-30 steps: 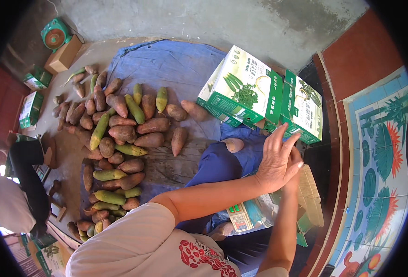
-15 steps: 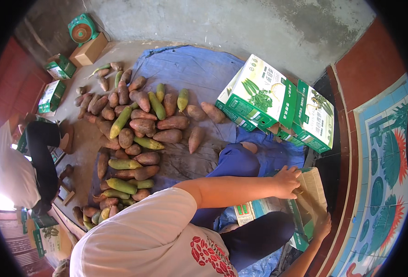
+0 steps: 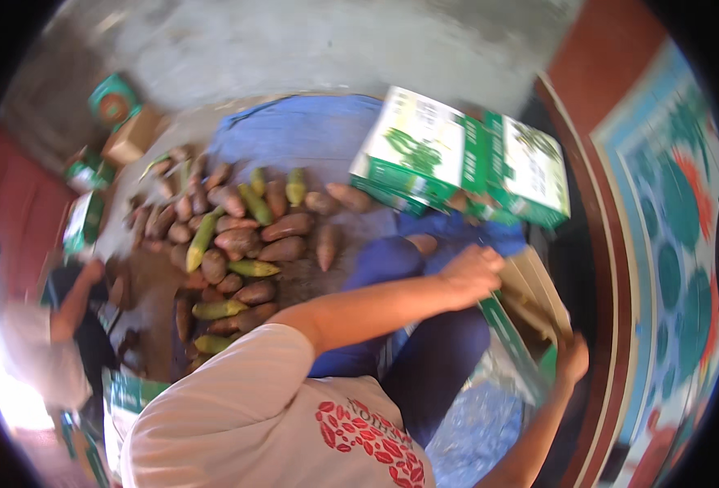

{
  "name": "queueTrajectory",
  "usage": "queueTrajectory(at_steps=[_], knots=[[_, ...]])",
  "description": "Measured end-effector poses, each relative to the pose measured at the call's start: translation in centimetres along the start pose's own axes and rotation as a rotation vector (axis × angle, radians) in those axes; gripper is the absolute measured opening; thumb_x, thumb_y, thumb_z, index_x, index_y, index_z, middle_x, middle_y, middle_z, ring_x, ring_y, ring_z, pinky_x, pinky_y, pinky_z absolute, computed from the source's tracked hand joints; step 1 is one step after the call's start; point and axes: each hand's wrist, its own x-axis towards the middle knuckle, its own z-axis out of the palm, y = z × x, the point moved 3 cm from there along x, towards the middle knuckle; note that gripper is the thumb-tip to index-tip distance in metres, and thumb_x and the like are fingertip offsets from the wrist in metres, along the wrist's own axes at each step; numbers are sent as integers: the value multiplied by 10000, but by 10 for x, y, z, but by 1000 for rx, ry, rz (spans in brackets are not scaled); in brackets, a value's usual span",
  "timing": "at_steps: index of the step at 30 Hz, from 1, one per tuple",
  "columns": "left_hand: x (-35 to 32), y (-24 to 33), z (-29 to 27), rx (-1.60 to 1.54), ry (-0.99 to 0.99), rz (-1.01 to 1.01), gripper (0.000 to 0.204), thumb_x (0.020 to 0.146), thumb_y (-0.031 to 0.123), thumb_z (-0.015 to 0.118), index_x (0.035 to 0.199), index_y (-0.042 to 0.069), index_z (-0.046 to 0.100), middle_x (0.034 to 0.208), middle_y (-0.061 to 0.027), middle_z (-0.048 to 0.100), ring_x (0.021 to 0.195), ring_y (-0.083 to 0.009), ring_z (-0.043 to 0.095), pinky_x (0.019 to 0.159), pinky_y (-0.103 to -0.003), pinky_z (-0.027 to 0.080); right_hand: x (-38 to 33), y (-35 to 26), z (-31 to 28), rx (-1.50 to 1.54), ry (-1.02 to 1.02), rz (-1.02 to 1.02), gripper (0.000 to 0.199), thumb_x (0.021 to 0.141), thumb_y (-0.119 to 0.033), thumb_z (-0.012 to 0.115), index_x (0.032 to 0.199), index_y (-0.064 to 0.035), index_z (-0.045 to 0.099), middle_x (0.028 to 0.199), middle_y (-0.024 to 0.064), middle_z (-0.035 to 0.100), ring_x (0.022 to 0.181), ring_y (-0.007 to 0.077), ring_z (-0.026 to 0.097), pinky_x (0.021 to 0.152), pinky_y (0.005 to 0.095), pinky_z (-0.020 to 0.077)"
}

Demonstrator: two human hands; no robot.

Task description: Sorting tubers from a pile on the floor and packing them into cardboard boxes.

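- I counted two wearer's hands (image 3: 473,275).
- Open carton (image 3: 530,285): I saw one.
- White-topped cartons (image 3: 424,134), upper right: I made out two.
- Plain brown box (image 3: 134,136): one showed.
- Green long vegetables (image 3: 202,241): I tallied at least seven.
- Reddish-brown tubers (image 3: 286,228): over twenty, too blurred for exactness.
- Co-worker (image 3: 42,358): one.

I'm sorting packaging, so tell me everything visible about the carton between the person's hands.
The carton looks like cardboard: bare brown inside, green on the side facing the person's right leg. It is open, slanting in view. The left hand is at its upper-left corner, the right hand at its right edge; blur hides the exact grips.
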Motion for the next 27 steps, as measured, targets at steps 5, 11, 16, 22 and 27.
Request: queueTrajectory(at_steps=[5,11,16,22,27], knots=[[-15,-20,-7,-136,-40,-36,151,694,187,699,791,106,614,813,-69,573,826,-286,557,703,-402,450,-2,-43,-5,95,86,-60,305,690,-258,715,931,-83,648,910,149,623,902,330,592,752,417,479],[-6,-11,16,-233,-180,-5,210,685,149,723,855,67,632,836,-99,595,836,-305,565,733,-397,456,-27,-27,9,31,175,55,135,653,-150,659,755,-65,637,809,122,576,823,296,583,703,393,487],[-9,-12,17,-350,-291,-139,197,733,110,704,888,14,628,841,-152,637,766,-312,621,689,-350,479,-33,-46,21,49,216,135,133,774,-124,534,871,-109,623,850,75,627,856,227,606,733,364,472],[-8,-19,17,-354,-407,-204,142,748,84,683,857,2,641,812,-157,645,738,-286,634,676,-331,481,-54,-48,6,88,250,127,92,767,-139,536,819,-114,608,826,65,611,832,222,598,725,364,458],[4,16,7,-280,-368,-56,130,745,74,671,866,47,631,826,-141,623,804,-321,603,684,-379,467,-88,-9,-9,95,341,153,44,701,-99,571,741,-118,567,732,62,590,738,238,594,659,365,454]])
